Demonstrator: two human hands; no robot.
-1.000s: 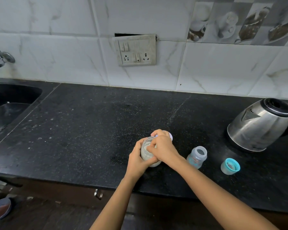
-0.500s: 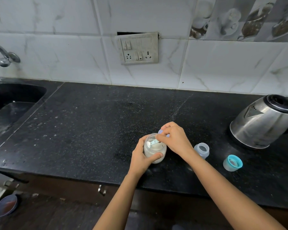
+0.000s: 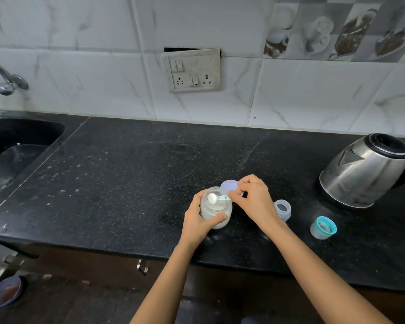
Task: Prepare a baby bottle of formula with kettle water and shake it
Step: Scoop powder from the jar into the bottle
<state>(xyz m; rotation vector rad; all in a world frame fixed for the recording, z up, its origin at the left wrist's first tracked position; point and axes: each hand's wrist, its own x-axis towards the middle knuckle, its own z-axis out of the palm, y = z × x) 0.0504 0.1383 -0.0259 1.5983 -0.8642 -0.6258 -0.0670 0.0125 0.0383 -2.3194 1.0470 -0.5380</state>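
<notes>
Right hand now lifting the scoop up out of the formula jar, fingers pinching its handle, powder heaped in it, left hand still gripping the jar on the desk, open bottle standing at its three o'clock

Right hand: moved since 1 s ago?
Yes. Judged against the baby bottle standing on the counter, the right hand has shifted right, off the mouth of the jar toward that bottle. It pinches the scoop.

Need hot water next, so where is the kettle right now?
In the head view, the kettle stands at the counter's far right, behind the teal-ringed cap and right of the open baby bottle.
</notes>
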